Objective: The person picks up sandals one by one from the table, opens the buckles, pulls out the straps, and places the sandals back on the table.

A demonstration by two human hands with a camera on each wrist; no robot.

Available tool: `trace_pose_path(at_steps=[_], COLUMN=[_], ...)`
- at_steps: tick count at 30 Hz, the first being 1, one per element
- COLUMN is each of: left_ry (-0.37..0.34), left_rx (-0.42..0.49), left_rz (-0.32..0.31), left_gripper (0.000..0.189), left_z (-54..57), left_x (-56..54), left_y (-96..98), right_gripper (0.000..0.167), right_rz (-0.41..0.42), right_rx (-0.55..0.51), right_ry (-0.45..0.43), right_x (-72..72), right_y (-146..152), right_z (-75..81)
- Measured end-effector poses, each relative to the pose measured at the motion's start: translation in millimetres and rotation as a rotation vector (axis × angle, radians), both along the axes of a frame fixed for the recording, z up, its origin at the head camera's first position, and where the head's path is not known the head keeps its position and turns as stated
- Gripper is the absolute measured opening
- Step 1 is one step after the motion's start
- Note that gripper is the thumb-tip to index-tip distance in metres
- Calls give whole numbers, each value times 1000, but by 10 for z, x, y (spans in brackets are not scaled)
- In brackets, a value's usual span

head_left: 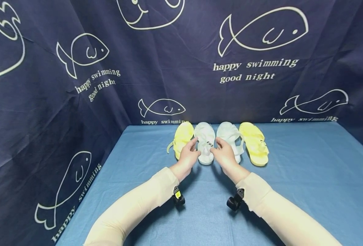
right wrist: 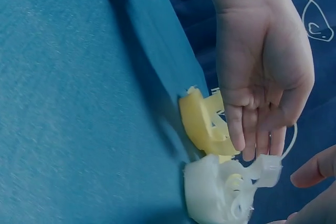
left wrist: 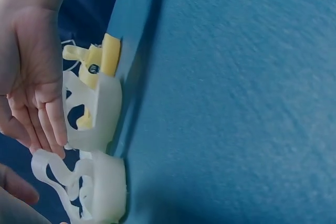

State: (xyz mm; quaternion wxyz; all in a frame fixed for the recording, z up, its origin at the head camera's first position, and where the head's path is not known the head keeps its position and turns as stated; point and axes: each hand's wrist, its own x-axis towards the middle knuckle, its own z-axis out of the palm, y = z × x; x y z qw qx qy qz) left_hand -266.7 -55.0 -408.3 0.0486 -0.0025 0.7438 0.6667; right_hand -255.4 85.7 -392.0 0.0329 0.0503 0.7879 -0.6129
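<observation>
Side by side, heels toward me, stand two white sandals between two yellow ones. My left hand [head_left: 188,159] and right hand [head_left: 225,155] flank the left white sandal [head_left: 205,160], fingers extended, neither gripping it. In the left wrist view, the right hand [left wrist: 37,77] points its straight fingers past that sandal's raised strap; whether they touch is unclear. The right wrist view has the left hand [right wrist: 257,72] palm visible, fingers beside the left white sandal [right wrist: 202,190]. Right of the right hand is the other white sandal [head_left: 225,128], partly covered.
The left yellow sandal [head_left: 184,131] has a loose strap sticking out to its left. At the row's right end lies the right yellow sandal [head_left: 254,145]. A blue cloth [head_left: 292,171] covers the table. Dark fish-print fabric [head_left: 199,75] hangs behind and at the sides.
</observation>
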Motion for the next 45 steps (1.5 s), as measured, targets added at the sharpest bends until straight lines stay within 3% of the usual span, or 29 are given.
trace_pose_path(at_steps=[10, 22, 34, 45], left_ry=[41, 86, 72, 125], left_rx=[33, 40, 2, -96], left_rz=[4, -44, -101, -135], left_gripper=[61, 61, 62, 62], left_z=[115, 214, 232, 268], left_x=[-16, -28, -22, 9], left_y=[48, 167, 316, 452], right_gripper=[62, 68, 69, 69], right_rz=[-3, -95, -119, -146], right_rx=[-32, -20, 18, 37], right_ry=[36, 67, 51, 26], right_x=[-38, -78, -48, -40], right_y=[160, 451, 682, 743], right_z=[121, 241, 194, 141])
